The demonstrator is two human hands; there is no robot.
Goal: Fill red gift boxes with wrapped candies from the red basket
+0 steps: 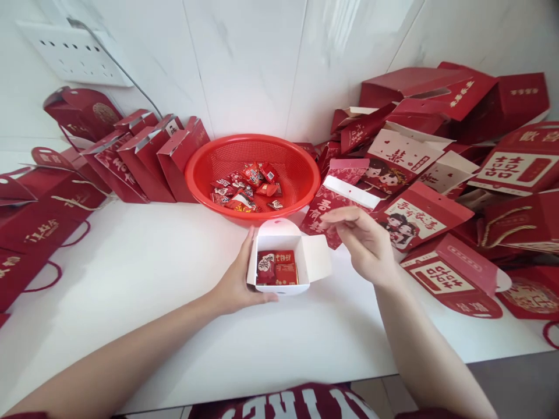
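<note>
A small open box [305,257], white inside, stands on the white table [144,279] with red wrapped candies [276,267] in it. My left hand [238,279] grips the box by its left side and bottom edge. To the right, just above the box's open flap, my right hand [364,241] hovers with fingers loosely curled and apart, holding nothing. Behind the box sits a round red basket [205,169] with several red wrapped candies [247,189] in it.
A row of closed red gift boxes [144,157] lines the wall on the left, with red bags [39,221] at the far left. A heap of flat and half-folded red boxes [437,174] covers the right side. A wall socket panel [74,55] hangs upper left.
</note>
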